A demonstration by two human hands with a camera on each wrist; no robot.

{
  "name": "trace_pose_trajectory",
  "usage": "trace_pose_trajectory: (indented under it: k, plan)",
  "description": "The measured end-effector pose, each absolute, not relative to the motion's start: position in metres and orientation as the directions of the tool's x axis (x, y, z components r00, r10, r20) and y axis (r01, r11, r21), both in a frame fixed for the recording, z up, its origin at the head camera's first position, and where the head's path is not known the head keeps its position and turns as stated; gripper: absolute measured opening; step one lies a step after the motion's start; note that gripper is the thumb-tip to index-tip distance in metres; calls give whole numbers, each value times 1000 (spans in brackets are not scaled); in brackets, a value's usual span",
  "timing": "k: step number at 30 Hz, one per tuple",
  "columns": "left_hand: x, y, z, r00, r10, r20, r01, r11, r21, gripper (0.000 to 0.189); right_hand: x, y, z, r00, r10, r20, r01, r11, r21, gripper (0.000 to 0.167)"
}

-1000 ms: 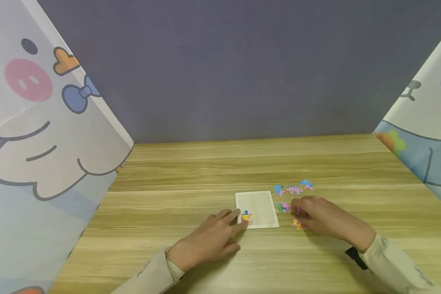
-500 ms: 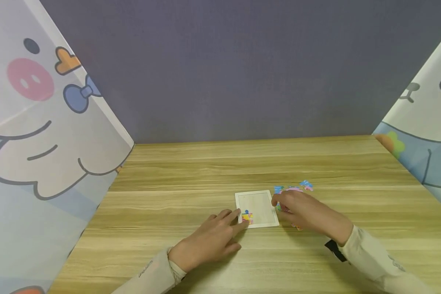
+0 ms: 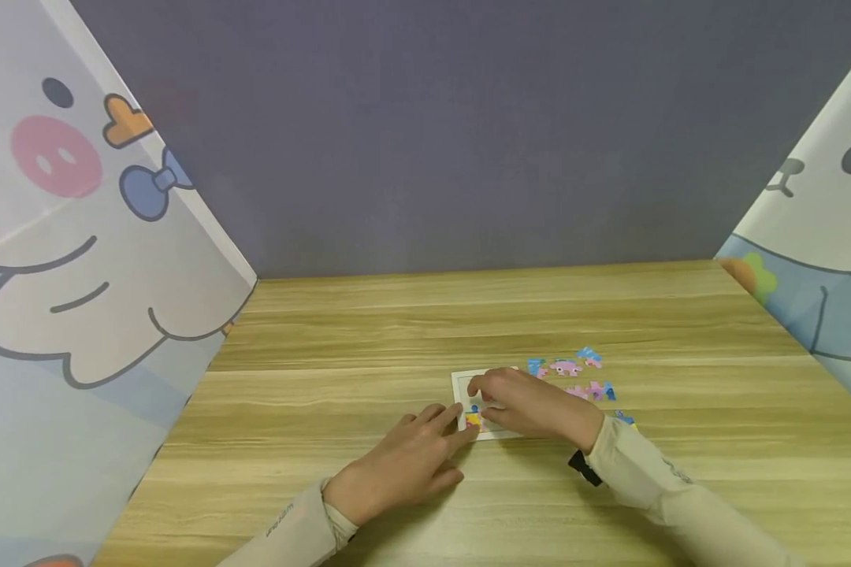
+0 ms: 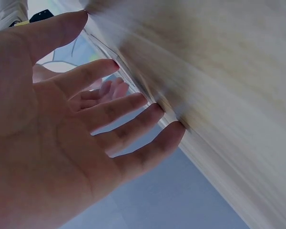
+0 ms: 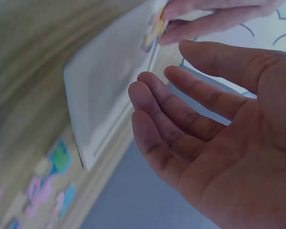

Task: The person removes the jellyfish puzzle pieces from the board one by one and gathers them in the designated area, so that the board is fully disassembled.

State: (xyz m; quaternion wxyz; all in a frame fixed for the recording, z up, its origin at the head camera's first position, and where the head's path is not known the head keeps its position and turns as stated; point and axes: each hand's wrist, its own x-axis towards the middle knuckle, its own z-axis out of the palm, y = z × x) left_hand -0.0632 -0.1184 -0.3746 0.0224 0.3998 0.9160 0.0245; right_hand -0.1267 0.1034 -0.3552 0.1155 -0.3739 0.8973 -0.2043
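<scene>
A white-rimmed puzzle tray (image 3: pixel 457 384) lies on the wooden table. In its near left corner is a yellow and pink jigsaw piece (image 3: pixel 473 420) with a blue knob. My left hand (image 3: pixel 400 461) rests at the tray's left edge, its fingertips touching the rim and the piece. Above the tray hovers my right hand (image 3: pixel 535 402), palm down, hiding much of the tray's inside. In the right wrist view the fingers of that hand (image 5: pixel 214 114) are loosely bent, thumb and index apart, and no piece shows between them.
Loose jigsaw pieces lie right of the tray: a pink one with eyes (image 3: pixel 565 368), a blue and pink one (image 3: pixel 589 357), a row of pink and blue ones (image 3: pixel 596 390) and a blue-yellow one (image 3: pixel 626 419) partly behind the right sleeve. A grey panel (image 3: pixel 425 142) stands behind the table.
My right hand has moved left, from over the loose pieces to over the tray, uncovering several pieces. The left hand has stayed at the tray's edge.
</scene>
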Motion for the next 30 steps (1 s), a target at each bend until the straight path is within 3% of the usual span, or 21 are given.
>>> trace_pose_trajectory:
  k: [9,15,22,30]
  plan:
    - [-63,-118,-376,-678,735,-26,734,678,33,58,-124,100,-362,-674,-737,-59,-644,624,-442,18]
    - [-64,-119,-376,-675,738,-30,737,675,39,60,-119,97,-364,-676,-732,-81,-646,642,-414,26]
    - [-74,-127,-373,-669,742,-46,725,665,182,58,-117,96,-365,-691,-716,-99,-620,658,-427,24]
    - [-80,-132,-376,-741,672,-15,655,727,204,67,-116,92,-368,-687,-719,-107,-594,640,-486,25]
